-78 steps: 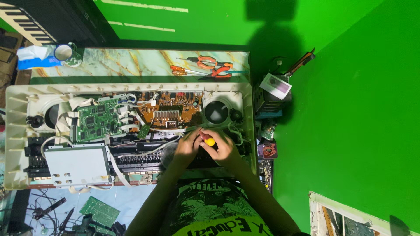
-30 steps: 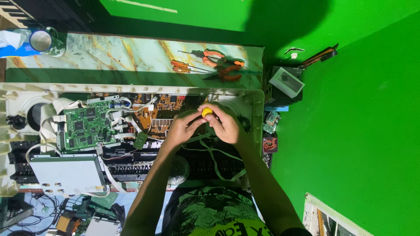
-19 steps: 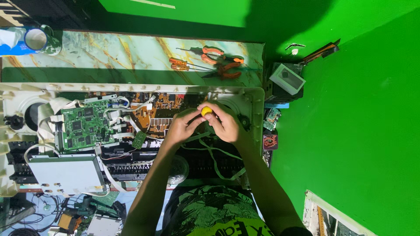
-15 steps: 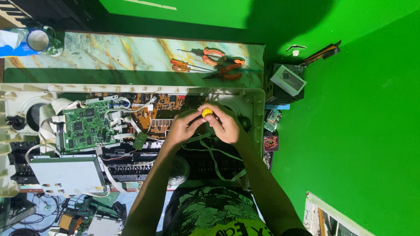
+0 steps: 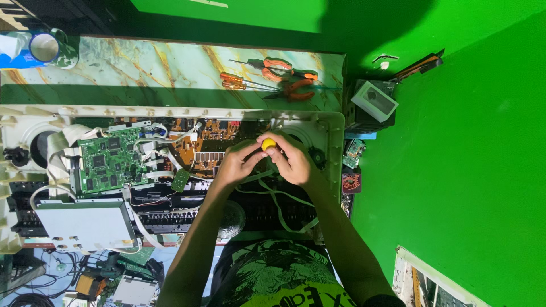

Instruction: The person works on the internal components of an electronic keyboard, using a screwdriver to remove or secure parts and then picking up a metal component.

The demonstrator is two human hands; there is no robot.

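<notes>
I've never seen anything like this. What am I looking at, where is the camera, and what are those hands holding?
The camera sits on a person's head and looks straight down. Both bare hands meet over an opened electronic device: the left hand and right hand together grip a yellow-handled tool, probably a screwdriver. Inside the casing lie a green circuit board, a brown board, a grey metal box and white cables. Beyond it, on a marbled shelf, lie orange-handled pliers and screwdrivers. The walls are green.

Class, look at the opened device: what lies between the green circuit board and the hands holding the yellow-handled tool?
In the head view, an orange-brown circuit board with white ribbon cables lies between them.
</notes>
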